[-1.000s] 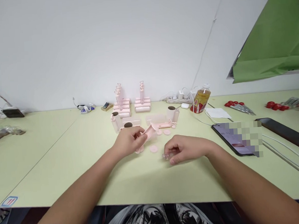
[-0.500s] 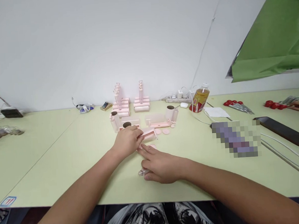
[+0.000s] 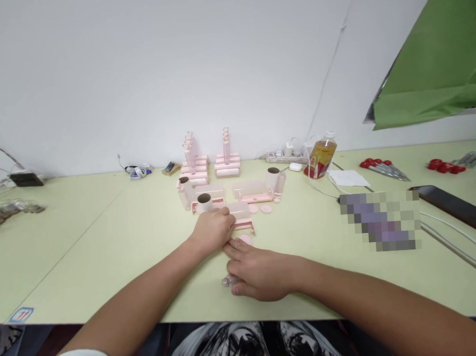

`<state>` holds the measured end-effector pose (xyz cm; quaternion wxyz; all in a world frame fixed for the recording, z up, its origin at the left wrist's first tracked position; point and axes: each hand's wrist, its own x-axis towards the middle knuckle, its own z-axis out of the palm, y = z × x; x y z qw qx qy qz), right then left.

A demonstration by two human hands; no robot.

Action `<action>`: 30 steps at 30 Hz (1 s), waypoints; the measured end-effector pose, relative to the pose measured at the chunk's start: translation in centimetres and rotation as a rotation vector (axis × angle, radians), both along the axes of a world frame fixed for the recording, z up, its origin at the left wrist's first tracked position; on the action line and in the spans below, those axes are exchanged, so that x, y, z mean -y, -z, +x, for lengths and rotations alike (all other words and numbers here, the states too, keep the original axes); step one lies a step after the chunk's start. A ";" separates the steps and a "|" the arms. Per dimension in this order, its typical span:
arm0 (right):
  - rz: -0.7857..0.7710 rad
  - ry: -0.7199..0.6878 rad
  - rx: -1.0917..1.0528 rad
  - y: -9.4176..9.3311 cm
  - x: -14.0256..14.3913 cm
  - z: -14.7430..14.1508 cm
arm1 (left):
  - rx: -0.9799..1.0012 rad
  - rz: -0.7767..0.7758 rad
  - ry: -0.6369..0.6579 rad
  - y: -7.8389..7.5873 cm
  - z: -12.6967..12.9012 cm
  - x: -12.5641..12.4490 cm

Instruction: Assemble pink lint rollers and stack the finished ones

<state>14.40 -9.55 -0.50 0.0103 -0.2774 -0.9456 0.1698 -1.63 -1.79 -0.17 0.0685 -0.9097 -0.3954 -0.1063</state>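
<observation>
My left hand (image 3: 213, 229) is closed at the near left end of a pink case (image 3: 244, 225), and its fingers hide that end. The case has a see-through lid (image 3: 240, 210) that stands up behind its tray. My right hand (image 3: 263, 270) holds a short clear plastic handle (image 3: 230, 281) between thumb and curled fingers, its tip poking out to the left. The outstretched fingertips of that hand meet the left hand just below the case. A pink disc (image 3: 245, 239) lies by those fingertips. Behind the left hand stands a white paper roll (image 3: 204, 201) with a brown core.
Further back are another open pink case (image 3: 255, 193), a paper roll (image 3: 272, 178) and pink discs (image 3: 266, 209). Stacked pink cases (image 3: 227, 168) stand by the wall. To the right are a bottle (image 3: 321, 157), red-handled tools (image 3: 382, 166), a phone (image 3: 453, 208) and white cables.
The pink case has tipped so its tray and raised lid now show. Both hands have shifted slightly toward me, and the roll behind the left hand is more exposed.
</observation>
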 end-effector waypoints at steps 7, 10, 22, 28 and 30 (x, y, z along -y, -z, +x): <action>0.058 0.002 -0.027 -0.1 -0.5 -0.1 | -0.038 -0.041 -0.010 0.2 0.3 0.0; 0.076 0.015 -0.005 -0.2 -0.8 -0.2 | -0.038 -0.041 -0.035 0.3 0.2 0.0; 0.071 0.109 -0.280 -1.3 -0.8 0.9 | 0.717 -0.145 0.295 -1.9 -1.4 1.7; -0.202 0.441 -0.673 -1.8 -1.7 2.5 | 0.579 -0.246 0.483 -1.6 -1.4 1.9; -0.328 0.428 -0.758 -1.8 -2.0 2.7 | 0.598 -0.250 0.427 -1.3 -1.2 1.7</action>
